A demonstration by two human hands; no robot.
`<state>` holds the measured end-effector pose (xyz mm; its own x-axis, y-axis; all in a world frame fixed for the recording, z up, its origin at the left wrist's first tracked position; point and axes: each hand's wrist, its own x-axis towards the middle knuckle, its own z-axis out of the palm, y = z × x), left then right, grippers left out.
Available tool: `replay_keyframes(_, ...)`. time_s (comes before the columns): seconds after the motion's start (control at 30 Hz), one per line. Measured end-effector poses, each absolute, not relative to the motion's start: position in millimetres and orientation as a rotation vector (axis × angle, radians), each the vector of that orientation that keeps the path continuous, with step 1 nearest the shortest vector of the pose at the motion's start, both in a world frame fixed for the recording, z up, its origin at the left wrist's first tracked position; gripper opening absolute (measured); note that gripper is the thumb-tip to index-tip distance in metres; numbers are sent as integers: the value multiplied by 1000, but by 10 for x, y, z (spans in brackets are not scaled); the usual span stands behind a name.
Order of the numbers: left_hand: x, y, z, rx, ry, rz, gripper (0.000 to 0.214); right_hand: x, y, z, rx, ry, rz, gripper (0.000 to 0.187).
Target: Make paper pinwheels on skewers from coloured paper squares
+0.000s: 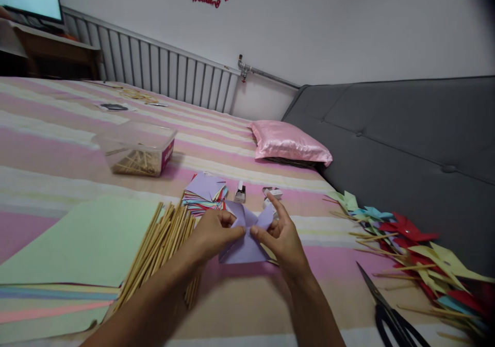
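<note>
A lilac paper square (pixel 243 246) with its corners folded toward the middle sits over the striped bed sheet. My left hand (pixel 214 233) pinches it from the left, thumb and fingers pressed near the centre. My right hand (pixel 282 236) grips it from the right, index finger raised over a folded flap. Just left of my left hand lies a bundle of wooden sticks (pixel 158 251). Behind the paper sits a stack of coloured paper squares (pixel 204 195).
Large coloured sheets (pixel 77 249) lie at the left. A clear tub with sticks (pixel 135 148) stands further back. Two staplers (pixel 240 192) lie behind the paper. Black scissors (pixel 390 311) and a row of finished pinwheels (pixel 410 244) are at the right, beside a grey headboard. A pink pillow (pixel 288 142) lies beyond.
</note>
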<state>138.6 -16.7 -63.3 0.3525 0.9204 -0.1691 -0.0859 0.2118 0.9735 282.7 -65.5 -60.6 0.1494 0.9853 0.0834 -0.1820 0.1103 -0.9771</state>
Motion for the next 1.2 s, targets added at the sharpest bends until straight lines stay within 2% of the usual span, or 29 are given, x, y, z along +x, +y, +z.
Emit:
replay_keyframes(0.2,1382,-193,-548,1136,969,895,10,2869,-629,-627,-1107,-1010,1073,78)
replay_keyframes(0.53,1370,-173,-541,1121,1021,894,11,2868,-604,-669,-1164,-1026,879,56)
replay_keyframes(0.7,1305,-138,-486,1021,1063,1069,16,2879,-651,-670,-1118,-1030,488,26)
replay_keyframes(0.77,1279,-118,-469,941,1068,1106,16,2881,-693,-660,-1102,-1132,503,12)
replay_keyframes(0.83,1260,-104,-465,870,1037,1114,16,2863,-727,-649,-1087,-1322,677,12)
replay_keyframes(0.9,1252,-98,-474,823,990,1103,13,2823,-738,-645,-1088,-1500,814,20)
replay_keyframes(1.0,1260,-110,-498,799,923,1050,12,2756,-720,-657,-1103,-1593,831,26)
replay_keyframes(1.2,1305,-182,-459,803,877,1001,14,2702,-687,-666,-1105,-1477,776,10)
